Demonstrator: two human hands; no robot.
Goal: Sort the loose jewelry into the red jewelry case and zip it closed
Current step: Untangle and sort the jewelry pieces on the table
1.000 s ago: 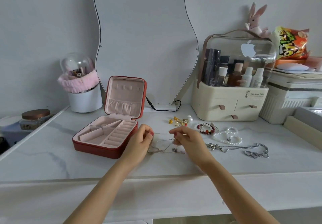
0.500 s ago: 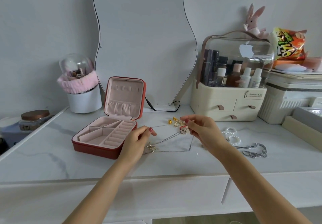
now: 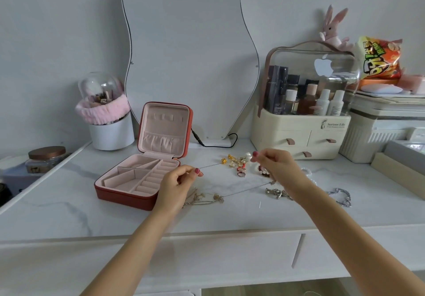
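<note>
The red jewelry case [image 3: 124, 198] lies open on the marble top, its pink compartments bare and its lid upright. My left hand [image 3: 177, 185] pinches one end of a thin silver necklace [image 3: 243, 191] just right of the case. My right hand [image 3: 276, 169] pinches the other end, raised above the table. The chain is stretched between them, and its lower loop sags toward a gold chain heap [image 3: 202, 198]. Gold and red rings [image 3: 236, 163] lie between the hands.
A chunky silver chain [image 3: 340, 195] and pearl beads [image 3: 308, 172] lie to the right, with a silver clasp piece [image 3: 277, 192] under my right wrist. A cream cosmetics organizer [image 3: 299, 134], a mirror [image 3: 188, 49] and a white brush cup [image 3: 111, 132] stand behind.
Both hands lifted the thin necklace off the table and drew apart. My right hand rose up and to the right, pulling the chain taut.
</note>
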